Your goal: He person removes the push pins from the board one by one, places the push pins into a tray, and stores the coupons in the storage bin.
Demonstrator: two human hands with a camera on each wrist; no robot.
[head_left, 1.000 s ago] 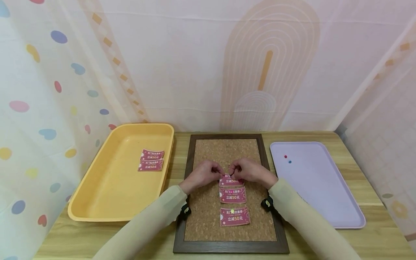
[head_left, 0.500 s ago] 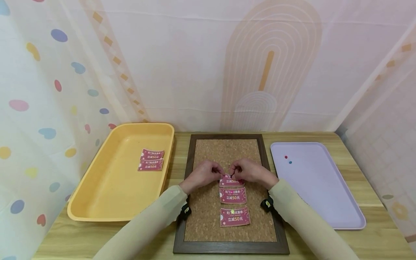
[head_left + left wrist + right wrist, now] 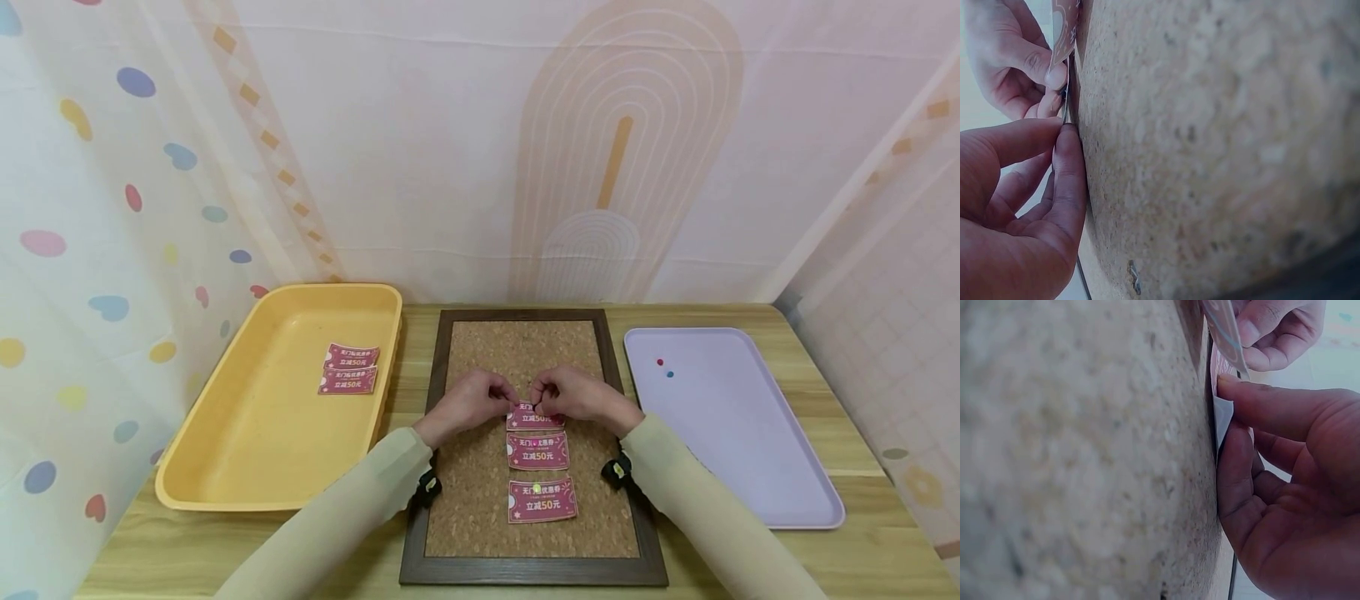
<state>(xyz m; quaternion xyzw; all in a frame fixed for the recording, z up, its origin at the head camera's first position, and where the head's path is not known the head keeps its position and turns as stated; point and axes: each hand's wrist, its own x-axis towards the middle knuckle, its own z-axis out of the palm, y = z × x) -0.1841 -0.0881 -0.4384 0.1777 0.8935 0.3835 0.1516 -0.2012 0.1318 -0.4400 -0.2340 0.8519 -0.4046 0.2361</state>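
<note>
Wood-grain tabletop (image 3: 180,550); on framed corkboard (image 3: 465,517), left hand (image 3: 474,398) and right hand (image 3: 576,393) pinch uppermost coupon (image 3: 534,419) at its far edge.

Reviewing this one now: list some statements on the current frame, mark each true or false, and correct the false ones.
1. The left hand and right hand pinch the top coupon over the corkboard. True.
2. The yellow tray holds five coupons. False: the yellow tray holds two coupons.
3. A yellow pin sits on the bottom coupon. True.
4. The purple tray is left of the corkboard. False: the purple tray is to its right.
5. A red pin and a blue pin lie in the purple tray. True.
</note>
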